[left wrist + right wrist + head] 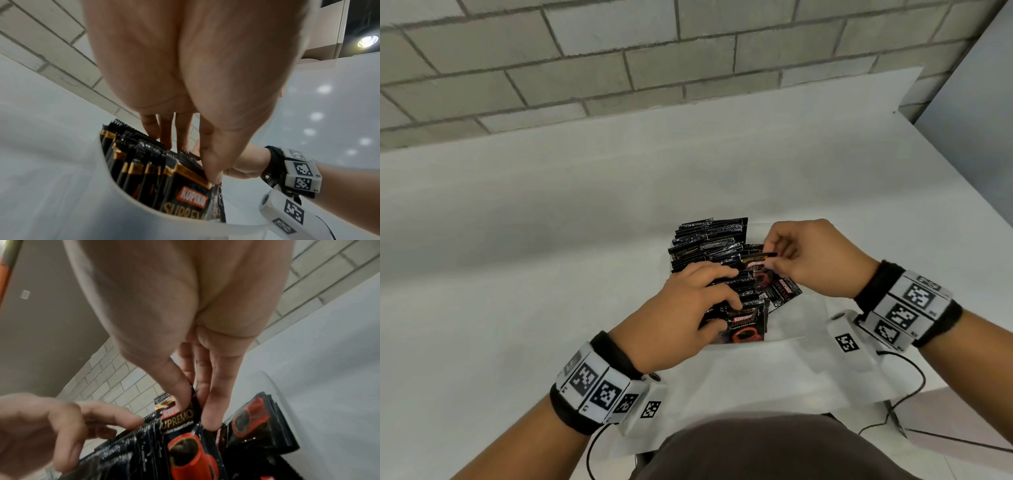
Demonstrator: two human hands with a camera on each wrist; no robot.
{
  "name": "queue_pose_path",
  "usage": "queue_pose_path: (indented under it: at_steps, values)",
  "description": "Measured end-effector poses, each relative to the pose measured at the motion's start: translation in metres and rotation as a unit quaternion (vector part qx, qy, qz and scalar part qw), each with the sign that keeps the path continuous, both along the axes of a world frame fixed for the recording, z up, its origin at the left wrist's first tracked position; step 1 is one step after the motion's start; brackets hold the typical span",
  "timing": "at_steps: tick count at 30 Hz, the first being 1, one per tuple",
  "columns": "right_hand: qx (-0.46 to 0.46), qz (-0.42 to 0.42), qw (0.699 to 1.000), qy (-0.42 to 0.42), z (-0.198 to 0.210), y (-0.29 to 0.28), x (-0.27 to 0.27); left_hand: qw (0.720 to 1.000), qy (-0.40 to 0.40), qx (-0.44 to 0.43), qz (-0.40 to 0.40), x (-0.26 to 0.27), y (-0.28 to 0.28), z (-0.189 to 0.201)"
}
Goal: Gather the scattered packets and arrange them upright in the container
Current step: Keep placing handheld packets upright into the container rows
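A pale translucent container on the white table holds a row of black Kopiko packets standing upright. My left hand clamps the near part of the row, with fingers over the top edges and the thumb against the front packet. My right hand pinches the top edge of one packet between thumb and fingers, just right of the row. In the right wrist view this packet hangs upright with its red cup print facing the camera. A few more packets lean tilted to its right.
The white table runs back to a grey block wall. Its right edge is close to the container. Cables trail from both wrist units over the near table edge.
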State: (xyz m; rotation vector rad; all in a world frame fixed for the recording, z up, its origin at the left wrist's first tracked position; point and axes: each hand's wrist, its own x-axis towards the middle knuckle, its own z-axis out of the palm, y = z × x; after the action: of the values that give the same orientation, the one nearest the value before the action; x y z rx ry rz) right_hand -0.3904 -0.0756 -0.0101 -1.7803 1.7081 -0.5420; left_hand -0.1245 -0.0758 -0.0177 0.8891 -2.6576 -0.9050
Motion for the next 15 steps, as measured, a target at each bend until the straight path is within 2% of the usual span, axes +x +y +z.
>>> queue_pose_path:
  at_steps: [4,9,15]
  values:
    - [0.046,0.006,0.998,-0.051,0.004,0.004,0.004,1.000,0.001,-0.007,0.001,-0.001,0.000,-0.001]
    - [0.022,-0.001,1.000,-0.017,0.000,-0.004,0.016,1.000,0.005,-0.011,0.003,-0.001,0.001,0.000]
    - [0.019,0.012,0.999,-0.023,0.006,-0.006,0.023,1.000,-0.009,-0.006,-0.005,-0.002,0.001,0.002]
